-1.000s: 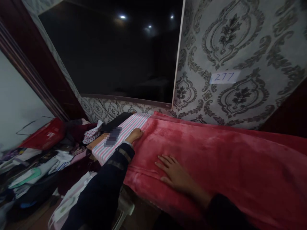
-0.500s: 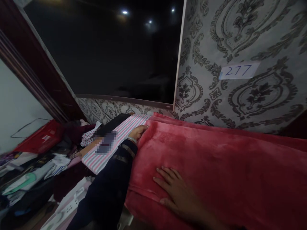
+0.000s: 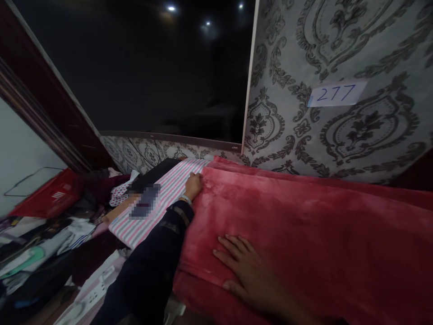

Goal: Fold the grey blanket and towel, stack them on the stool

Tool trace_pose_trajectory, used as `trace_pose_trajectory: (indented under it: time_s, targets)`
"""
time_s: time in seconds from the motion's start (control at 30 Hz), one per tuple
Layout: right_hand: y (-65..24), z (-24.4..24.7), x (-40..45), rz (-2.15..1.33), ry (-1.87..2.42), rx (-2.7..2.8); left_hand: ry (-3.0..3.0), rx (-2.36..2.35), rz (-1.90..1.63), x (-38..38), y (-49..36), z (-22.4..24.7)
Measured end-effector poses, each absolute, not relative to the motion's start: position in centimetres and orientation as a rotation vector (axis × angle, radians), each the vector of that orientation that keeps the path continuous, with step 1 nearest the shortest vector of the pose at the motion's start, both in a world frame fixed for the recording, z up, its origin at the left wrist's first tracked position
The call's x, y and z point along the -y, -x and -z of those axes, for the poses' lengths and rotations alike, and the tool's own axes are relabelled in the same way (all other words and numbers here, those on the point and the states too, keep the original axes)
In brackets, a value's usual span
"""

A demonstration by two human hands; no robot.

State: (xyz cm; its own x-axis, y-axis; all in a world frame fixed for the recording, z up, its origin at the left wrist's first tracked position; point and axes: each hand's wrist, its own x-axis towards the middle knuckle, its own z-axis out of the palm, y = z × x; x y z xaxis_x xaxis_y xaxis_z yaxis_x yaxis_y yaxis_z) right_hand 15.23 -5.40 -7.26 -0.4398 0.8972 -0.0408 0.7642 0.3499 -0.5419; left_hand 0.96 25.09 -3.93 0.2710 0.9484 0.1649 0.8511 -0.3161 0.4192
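Note:
A plush red blanket (image 3: 297, 216), folded in layers, spreads over the surface in front of me. My left hand (image 3: 194, 185), below a dark sleeve, has its fingers curled round the blanket's left edge near the far corner. The fingertips are partly hidden. Lower down, my right hand (image 3: 248, 268) lies flat on top of the blanket with the fingers spread. A pink, grey and white striped cloth (image 3: 169, 189) lies just left of my left hand, with a blurred-out dark patch on it.
A large dark television (image 3: 162, 67) is on the patterned wall behind. A paper label (image 3: 336, 93) reading 277 is stuck to the wallpaper. At the left, a red bag (image 3: 47, 194) sits among heaped clothes (image 3: 30, 257). A white power strip (image 3: 93, 289) lies at the lower left.
My left hand has turned and curled more tightly at the blanket's edge. The right hand stays flat in about the same place. The view has shifted slightly.

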Motion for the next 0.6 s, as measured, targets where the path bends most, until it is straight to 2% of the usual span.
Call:
trace_pose_trajectory:
  time_s: [0.1, 0.23, 0.37, 0.6]
  targets:
    - [-15.2, 7.1, 5.4, -0.732, 1.492, 2.351, -2.539, -1.555, -0.525, -24.8, -1.8, 3.5]
    - [-15.2, 6.9, 5.4, -0.719, 1.489, 2.346, -2.859, -1.251, -0.200, -24.8, -2.5, 4.7]
    - [-15.2, 7.0, 5.4, -0.689, 1.492, 2.357, -2.748, -1.299, -0.062, -25.5, -2.9, 5.4]
    - [-15.1, 7.7, 5.6, -0.507, 1.521, 2.396, -2.598, -1.194, 0.170, -22.9, -0.1, 2.0]
